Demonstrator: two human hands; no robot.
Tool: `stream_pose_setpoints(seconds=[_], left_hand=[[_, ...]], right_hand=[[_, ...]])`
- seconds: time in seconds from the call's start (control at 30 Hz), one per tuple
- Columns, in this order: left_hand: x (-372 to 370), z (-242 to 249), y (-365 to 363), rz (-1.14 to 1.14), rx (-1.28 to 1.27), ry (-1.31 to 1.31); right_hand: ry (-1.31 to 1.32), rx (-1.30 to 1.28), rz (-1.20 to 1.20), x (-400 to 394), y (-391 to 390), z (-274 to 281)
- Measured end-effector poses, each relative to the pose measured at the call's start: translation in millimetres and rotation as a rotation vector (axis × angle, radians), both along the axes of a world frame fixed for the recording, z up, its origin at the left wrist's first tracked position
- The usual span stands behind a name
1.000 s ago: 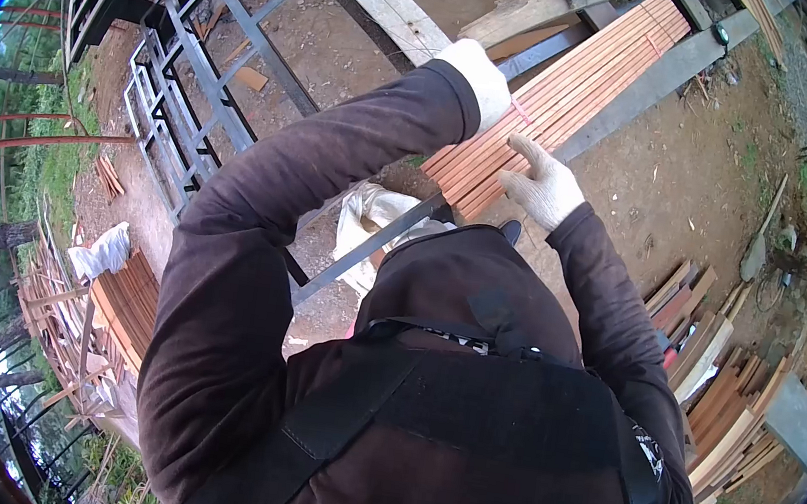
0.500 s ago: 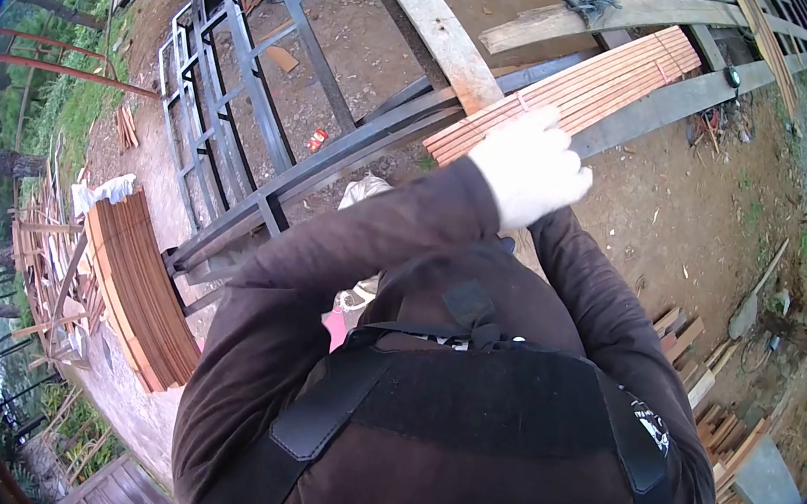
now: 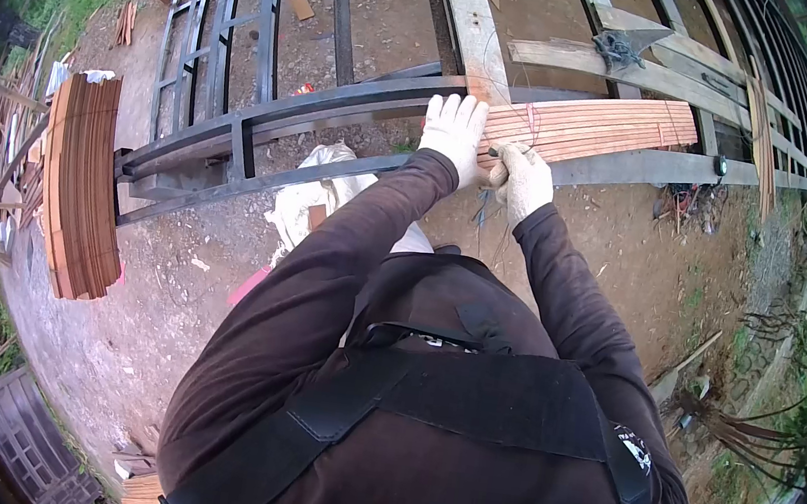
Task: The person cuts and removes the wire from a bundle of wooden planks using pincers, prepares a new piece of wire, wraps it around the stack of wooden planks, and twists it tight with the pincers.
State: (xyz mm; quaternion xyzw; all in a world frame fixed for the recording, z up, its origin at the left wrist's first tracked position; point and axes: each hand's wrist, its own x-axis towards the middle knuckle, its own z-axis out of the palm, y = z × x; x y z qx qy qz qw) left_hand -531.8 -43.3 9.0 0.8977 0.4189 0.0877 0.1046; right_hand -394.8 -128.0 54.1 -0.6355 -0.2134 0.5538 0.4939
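A bundle of reddish wooden strips (image 3: 600, 130) lies across the metal frame in front of me, with a thin reddish tie (image 3: 531, 119) round its near end. My left hand (image 3: 453, 135), in a white glove, is at the left end of the bundle, fingers stretched out and lying flat. Just right of it, my right hand (image 3: 525, 178), also gloved, is closed at the bundle's lower edge below the tie. Its fingers are pinched together; what they hold is too small to make out. A thin dark strand (image 3: 482, 206) hangs below the hands.
The dark metal frame (image 3: 290, 109) spans the front, with a pale plank (image 3: 477, 24) and a weathered board (image 3: 558, 57) across it. A tall stack of brown strips (image 3: 84, 188) stands left. White sacking (image 3: 303, 205) lies below the frame. A small black item (image 3: 720, 166) sits right.
My left hand has moved left from on top of the bundle to its end, its fingers now stretched out. The right hand, hidden earlier behind the left, now shows at the bundle. The view has shifted.
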Motion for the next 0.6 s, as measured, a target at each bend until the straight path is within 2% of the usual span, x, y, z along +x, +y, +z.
stream_pose_setpoints(seconds=[0.1,0.17,0.23,0.33,0.47,0.6], left_hand=[[7,-4,-9,0.02,-0.029,0.036],[13,-12,-10,0.053,0.072,0.081],[8,-17,-14,0.041,0.056,0.004],[6,-25,-11,-0.104,0.19,0.011],[6,-20,-14,-0.176,0.156,0.085],[6,-19,-14,-0.174,0.145,0.026]], right_hand=[[0.052,0.008,-0.054,-6,-10,-6],[0.031,-0.006,-0.077,-4,-7,-1],[0.034,-0.036,-0.078,6,-21,-4],[0.208,-0.058,-0.141,13,-43,-8],[0.187,-0.012,-0.152,12,-50,-15],[0.21,-0.074,-0.156,11,-62,-20]])
